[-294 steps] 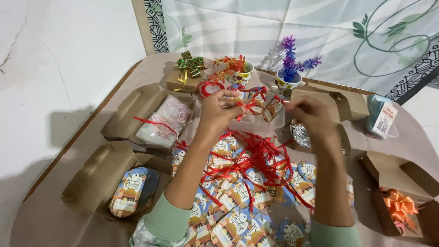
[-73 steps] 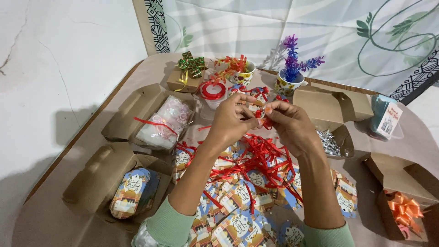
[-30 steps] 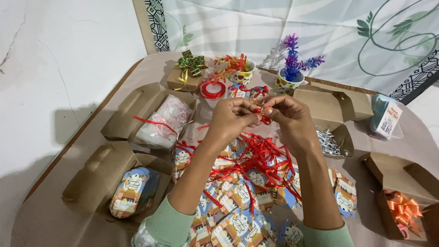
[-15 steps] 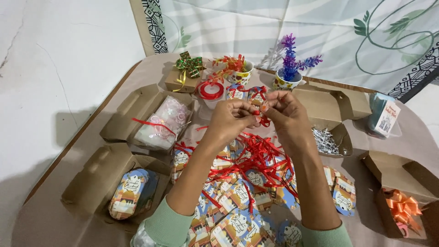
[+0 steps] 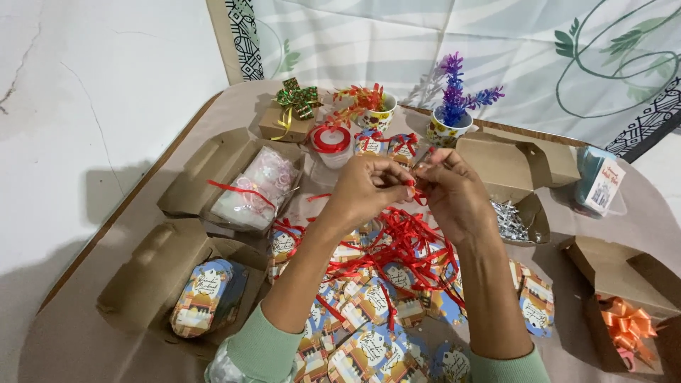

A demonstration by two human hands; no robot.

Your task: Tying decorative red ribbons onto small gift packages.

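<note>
My left hand (image 5: 365, 191) and my right hand (image 5: 454, 195) are raised together over the middle of the table, fingertips meeting. Both pinch a thin red ribbon (image 5: 413, 190) between them. Whether a tag hangs from the ribbon is hidden by the fingers. Below the hands lies a tangle of loose red ribbon strands (image 5: 397, 248) on top of several colourful printed gift tags (image 5: 369, 347).
Open brown cardboard boxes stand around: one with a clear plastic bag (image 5: 252, 188), one with a stack of tags (image 5: 202, 298), one with silver shreds (image 5: 511, 220), one with an orange bow (image 5: 628, 323). At the back are a red ribbon spool (image 5: 331, 140), a green-bowed box (image 5: 291, 113) and a cup of purple flowers (image 5: 454, 113).
My hands came together from apart and rose slightly, now pinching the red ribbon between the fingertips. In the last second they shifted only a little.
</note>
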